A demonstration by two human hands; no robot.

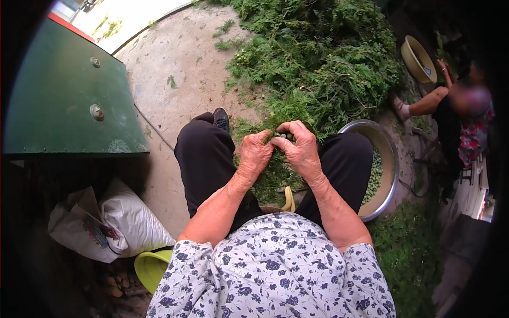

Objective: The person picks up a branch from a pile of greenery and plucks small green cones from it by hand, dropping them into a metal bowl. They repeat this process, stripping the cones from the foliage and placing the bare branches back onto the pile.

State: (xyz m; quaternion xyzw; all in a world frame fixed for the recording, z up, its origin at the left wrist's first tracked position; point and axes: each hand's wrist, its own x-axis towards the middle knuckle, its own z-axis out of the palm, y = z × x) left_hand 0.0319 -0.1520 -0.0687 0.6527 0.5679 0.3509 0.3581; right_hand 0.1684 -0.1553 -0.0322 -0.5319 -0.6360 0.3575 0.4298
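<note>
My left hand [255,154] is closed in a pinch on a leafy evergreen sprig [280,168], whose foliage hangs between my knees. Beside it, my right hand [303,150] curls its fingers and thumb around several small green cones [284,136]. Both hands nearly touch, thumbs toward each other, above my lap. To the right of my leg stands a wide metal basin [393,186], partly hidden by my knee, with many small green cones [375,177] in it.
A big heap of cut evergreen branches [318,58] covers the ground ahead. At left are a green metal box [69,100], a white sack [132,220] and a yellow-green basin [148,267]. Another person [466,111] sits at right near a beige basin [411,61].
</note>
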